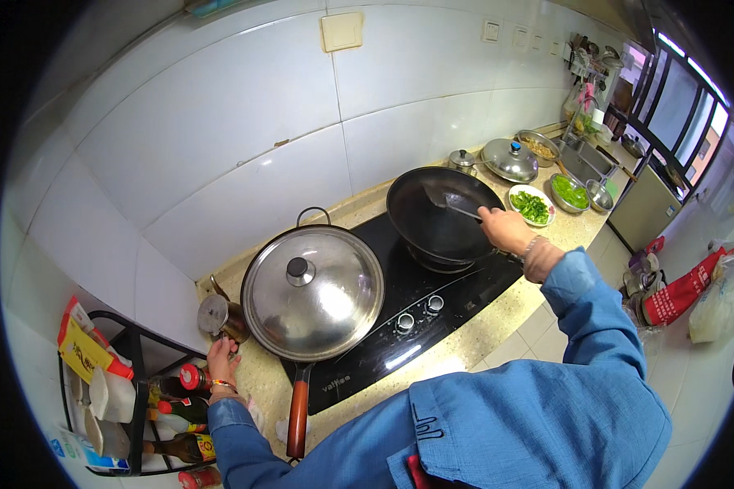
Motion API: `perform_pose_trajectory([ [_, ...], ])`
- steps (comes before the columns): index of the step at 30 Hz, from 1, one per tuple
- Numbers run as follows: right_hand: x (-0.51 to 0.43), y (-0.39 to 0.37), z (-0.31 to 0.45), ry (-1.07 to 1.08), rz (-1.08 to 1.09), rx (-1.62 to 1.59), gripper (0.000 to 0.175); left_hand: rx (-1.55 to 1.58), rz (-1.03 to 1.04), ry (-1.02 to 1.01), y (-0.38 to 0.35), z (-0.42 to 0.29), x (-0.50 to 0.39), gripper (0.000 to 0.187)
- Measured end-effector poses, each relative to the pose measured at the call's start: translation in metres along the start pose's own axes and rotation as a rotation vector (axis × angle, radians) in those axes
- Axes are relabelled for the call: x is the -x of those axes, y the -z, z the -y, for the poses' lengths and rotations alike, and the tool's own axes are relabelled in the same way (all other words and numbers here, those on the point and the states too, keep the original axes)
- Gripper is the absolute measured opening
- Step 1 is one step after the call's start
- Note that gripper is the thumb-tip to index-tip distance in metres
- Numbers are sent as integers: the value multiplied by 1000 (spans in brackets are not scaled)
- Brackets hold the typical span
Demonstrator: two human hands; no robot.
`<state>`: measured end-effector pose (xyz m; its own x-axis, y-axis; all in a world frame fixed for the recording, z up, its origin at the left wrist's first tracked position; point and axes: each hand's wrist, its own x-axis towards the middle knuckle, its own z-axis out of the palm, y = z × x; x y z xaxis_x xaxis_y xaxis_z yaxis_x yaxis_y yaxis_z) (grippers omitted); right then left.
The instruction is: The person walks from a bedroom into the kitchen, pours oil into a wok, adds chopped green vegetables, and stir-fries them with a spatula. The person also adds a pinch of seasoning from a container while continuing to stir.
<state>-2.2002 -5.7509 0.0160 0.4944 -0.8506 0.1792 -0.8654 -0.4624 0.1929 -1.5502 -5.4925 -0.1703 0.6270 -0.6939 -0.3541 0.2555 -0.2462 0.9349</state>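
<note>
My right hand [506, 231] is closed around the handle of a metal spatula [443, 202], whose blade rests inside a dark, empty-looking wok [446, 229] on the right burner. My left hand [222, 360] is at the near side of a small metal oil pot [221, 316] with a spout, its fingers at the handle; the pot stands on the counter at the left. Between my hands, a large pan with a domed steel lid [318, 305] covers the left side of the black gas hob [416, 354], its wooden handle [298, 409] pointing towards me.
Chopped green peppers lie on a white plate [549, 221] right of the wok. Beyond are a bowl of green vegetables [569, 194], a lidded pan [507, 160], a small lidded pot [462, 160] and the sink [584, 160]. A black rack [136, 391] with bottles stands at lower left.
</note>
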Motion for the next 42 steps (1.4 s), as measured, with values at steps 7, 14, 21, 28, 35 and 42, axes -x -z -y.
perform_pose_trajectory([
  [7, 65, 93, -55, -192, -763, -427, 30, 20, -129, -20, 23, 4, 11, 31],
  [14, 148, 61, -110, -896, -494, -1123, 38, 75, -159, 16, 57, 16, 16, 36],
  [21, 194, 81, -122, -668, -873, -871, 42, 61, -101, 46, 44, 28, 30, 35],
  [28, 204, 34, -96, -1262, -138, -1085, 52, -15, -105, 23, 27, 22, 35, 40],
  [35, 120, 26, -8, -602, -728, -1257, 44, 79, -68, -10, 19, 26, 38, 38],
  [42, 108, -11, 49, -850, 208, -1864, 43, 103, -78, -37, 24, 30, 54, 35],
])
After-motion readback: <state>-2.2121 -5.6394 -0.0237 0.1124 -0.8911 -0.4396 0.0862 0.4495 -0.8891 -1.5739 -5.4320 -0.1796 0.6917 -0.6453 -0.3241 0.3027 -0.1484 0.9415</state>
